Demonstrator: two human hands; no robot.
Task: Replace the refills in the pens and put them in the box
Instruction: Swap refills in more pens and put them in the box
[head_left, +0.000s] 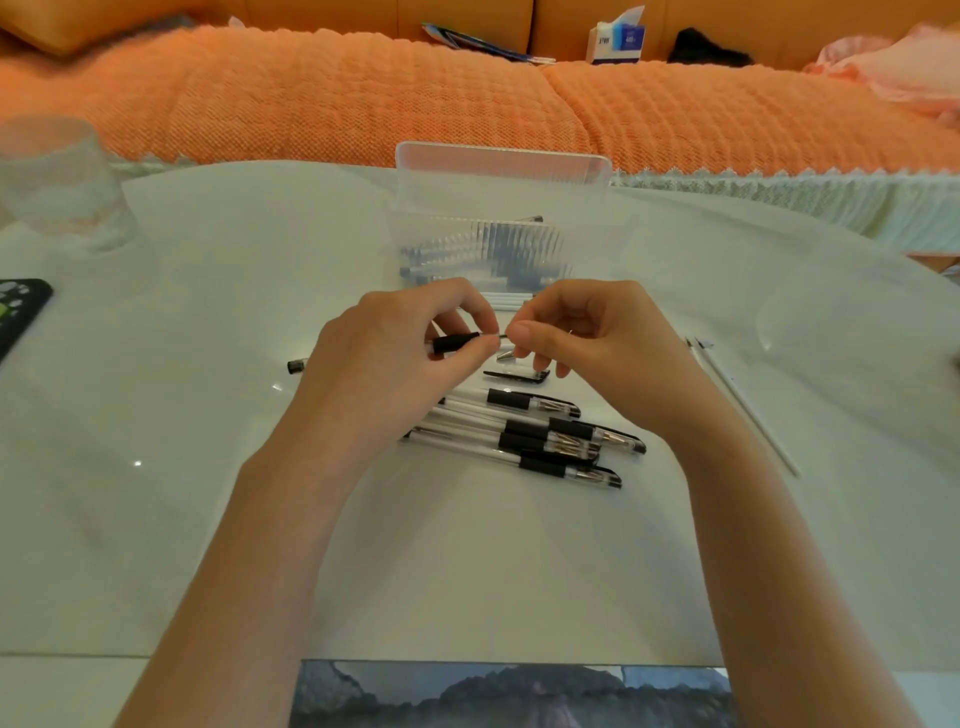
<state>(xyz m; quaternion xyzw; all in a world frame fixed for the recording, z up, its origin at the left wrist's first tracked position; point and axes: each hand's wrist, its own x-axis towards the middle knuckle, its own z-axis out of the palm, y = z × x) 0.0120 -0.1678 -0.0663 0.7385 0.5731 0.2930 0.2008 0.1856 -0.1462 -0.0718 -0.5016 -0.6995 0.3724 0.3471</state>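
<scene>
Above the worktop (208, 364), just short of the box (498, 156), the left hand (384, 353) curls its fingers (457, 296) round the pen (457, 343) at its black grip while the right hand (587, 343) pinches the refill (501, 336) at its mouth, and the refill should slide straight along the barrel, unbent.

A clear glass (57, 182) stands on the white surface (182, 389) to my far left, with a dark phone (21, 312) nearer me at the edge. Beyond is an orange sofa cover (311, 98), and behind it 1 tissue box (615, 41). A dark landscape print (509, 693) lies closest to me.
</scene>
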